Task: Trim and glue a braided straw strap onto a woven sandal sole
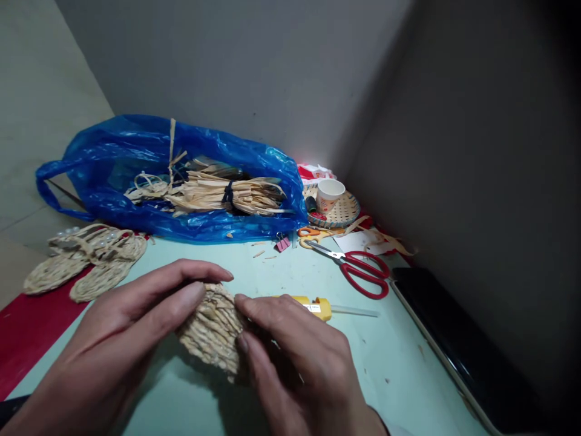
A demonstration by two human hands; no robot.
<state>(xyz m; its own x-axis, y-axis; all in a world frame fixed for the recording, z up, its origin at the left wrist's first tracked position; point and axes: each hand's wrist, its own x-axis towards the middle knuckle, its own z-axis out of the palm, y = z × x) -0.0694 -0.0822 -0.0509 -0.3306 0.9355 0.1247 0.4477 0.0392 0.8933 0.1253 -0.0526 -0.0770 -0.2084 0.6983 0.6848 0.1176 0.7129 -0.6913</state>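
Between my two hands is a small woven straw piece (pixel 212 330), pale and ridged, held up above the light green table surface. My left hand (pixel 136 327) grips its upper left edge, thumb on the near face and fingers behind. On the other side, my right hand (pixel 295 351) pinches the right edge with thumb and forefinger. The lower right part of the piece is hidden by my right hand. Just beyond that hand lies a yellow glue gun (pixel 320 307) with a clear glue stick, partly covered.
A blue plastic bag (pixel 200 227) holding a tied straw bundle (pixel 254 195) lies at the back. Woven straw sandals (pixel 97 257) rest at left. Red-handled scissors (pixel 363 272), a pink binder clip (pixel 282 243), a flat basket (pixel 342 212) with a paper cup (pixel 330 194), and a black phone-like slab (pixel 454 345) are rightward.
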